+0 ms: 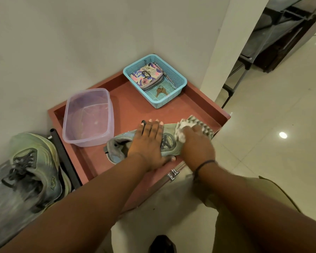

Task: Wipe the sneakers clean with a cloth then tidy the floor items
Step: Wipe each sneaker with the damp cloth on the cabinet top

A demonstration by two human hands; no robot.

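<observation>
Sneaker (pixel 169 143): pale green-blue mesh with grey laces, laid on its side at the bench's front edge, its ridged, treaded sole turned toward the front right corner.
Left hand (pixel 150 141): laid flat over the sneaker's middle, fingers straight and together, thumb tucked at the near side.
Right hand (pixel 195 141): fingers curled round a crumpled white cloth (pixel 181 131), which is pressed against the sneaker's toe end by the sole.
Second sneaker (pixel 31 172): same green mesh and dark laces, seen blurred off the bench's left edge, on a dark-railed rack.
Tub (pixel 88 117): translucent lilac plastic, rectangular with rounded corners, set near the bench's left edge.
Basket (pixel 179 77): turquoise perforated plastic, placed at the back corner; a floral-printed zip pouch (pixel 146 75) and keys (pixel 161 92) are held in it.
Bench (pixel 131 105): matte reddish-brown top with a raised rim, fitted into a corner of plain white walls.
Floor (pixel 272 125): glossy pale tiles, a ceiling light reflected in them.
</observation>
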